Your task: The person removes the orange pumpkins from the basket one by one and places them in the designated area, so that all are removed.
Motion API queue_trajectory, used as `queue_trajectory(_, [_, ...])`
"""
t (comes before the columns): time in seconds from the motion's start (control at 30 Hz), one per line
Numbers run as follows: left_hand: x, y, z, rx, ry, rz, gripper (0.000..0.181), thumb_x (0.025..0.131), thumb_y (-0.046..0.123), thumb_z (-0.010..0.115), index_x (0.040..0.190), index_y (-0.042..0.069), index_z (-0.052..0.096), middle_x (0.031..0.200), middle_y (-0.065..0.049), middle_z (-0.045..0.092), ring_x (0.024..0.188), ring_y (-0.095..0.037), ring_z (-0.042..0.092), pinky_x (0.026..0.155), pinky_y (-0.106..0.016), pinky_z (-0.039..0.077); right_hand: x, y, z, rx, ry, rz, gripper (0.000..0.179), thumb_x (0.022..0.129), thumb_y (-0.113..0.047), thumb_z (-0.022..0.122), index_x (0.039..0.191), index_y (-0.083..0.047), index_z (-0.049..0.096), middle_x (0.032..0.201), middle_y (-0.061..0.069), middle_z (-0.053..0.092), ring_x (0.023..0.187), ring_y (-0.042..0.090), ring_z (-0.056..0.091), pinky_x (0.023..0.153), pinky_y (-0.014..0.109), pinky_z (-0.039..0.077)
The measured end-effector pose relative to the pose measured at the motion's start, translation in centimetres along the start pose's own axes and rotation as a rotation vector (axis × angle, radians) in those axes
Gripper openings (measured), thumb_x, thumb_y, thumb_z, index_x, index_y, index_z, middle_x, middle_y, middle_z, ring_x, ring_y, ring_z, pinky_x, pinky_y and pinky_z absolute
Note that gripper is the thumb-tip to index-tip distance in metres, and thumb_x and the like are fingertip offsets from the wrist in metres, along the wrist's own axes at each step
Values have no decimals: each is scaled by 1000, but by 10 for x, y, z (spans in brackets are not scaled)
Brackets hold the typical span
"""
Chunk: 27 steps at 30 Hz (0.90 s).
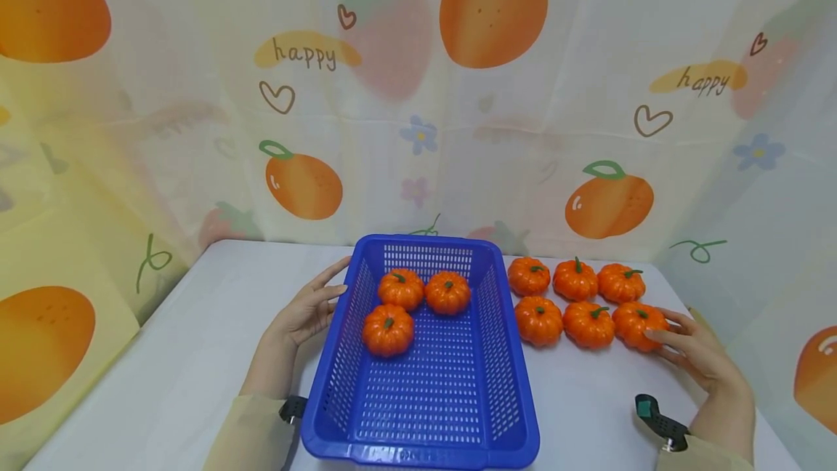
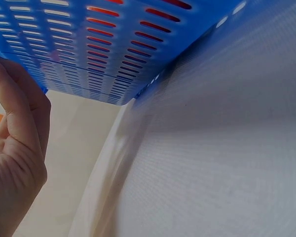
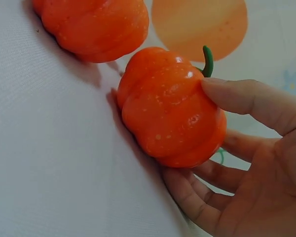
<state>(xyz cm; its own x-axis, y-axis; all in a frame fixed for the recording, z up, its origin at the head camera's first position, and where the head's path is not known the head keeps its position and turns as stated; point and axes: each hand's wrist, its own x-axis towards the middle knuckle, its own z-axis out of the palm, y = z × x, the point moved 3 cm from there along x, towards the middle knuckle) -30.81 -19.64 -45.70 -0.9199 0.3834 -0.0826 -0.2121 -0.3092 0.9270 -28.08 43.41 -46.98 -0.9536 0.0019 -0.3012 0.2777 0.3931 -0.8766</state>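
Observation:
A small orange toy pumpkin [image 1: 636,324] with a green stem is at the near right end of a group on the white table. My right hand [image 1: 702,355] holds it, thumb on top near the stem and fingers around the far side and below, as the right wrist view shows. My left hand [image 1: 306,317] rests against the left side of a blue plastic basket [image 1: 425,398], its fingers mostly extended along the rim. Three similar pumpkins [image 1: 389,330] lie inside the basket, toward its back and left.
To the right of the basket, several more pumpkins [image 1: 575,280] stand in two rows on the white table [image 1: 163,355]. A curtain [image 1: 458,129] printed with fruit hangs behind the table and along its sides.

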Motion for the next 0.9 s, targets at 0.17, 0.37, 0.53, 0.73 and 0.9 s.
queue_trajectory(0.17, [0,0,0,-1,-1,0,63,103,6,43,159,22,18,112,1,69,82,-11,72,71,-23,62,-1,-1,-2,-21,7,-16,73,99,-30,57,152,2,19,157,36,2,85,-20,47,78,12,55])
queue_trajectory(0.37, [0,1,1,-4,-4,0,63,104,6,42,159,22,18,111,1,69,82,-11,72,71,-24,62,-3,0,-2,-30,10,-22,69,99,-32,57,153,-7,23,158,34,1,86,-21,44,80,14,56])
queue_trajectory(0.53, [0,1,1,-8,-4,0,62,103,6,42,159,22,19,111,1,69,82,-11,72,70,-24,62,-5,-3,-7,-52,47,-15,82,99,-37,57,156,-2,10,159,36,3,84,-23,43,78,14,56])
queue_trajectory(0.73, [0,1,1,-13,-7,4,63,103,5,42,159,22,19,111,1,69,81,-11,72,70,-23,61,-11,-10,-12,-63,147,-19,85,98,-43,56,159,-7,10,159,36,5,81,-23,42,73,9,54])
queue_trajectory(0.9, [0,0,1,-14,-1,1,62,103,5,42,159,22,19,109,1,69,79,-10,71,69,-23,61,-17,-23,-12,-132,223,-26,88,97,-50,54,159,-8,9,159,35,11,107,9,52,68,7,51])
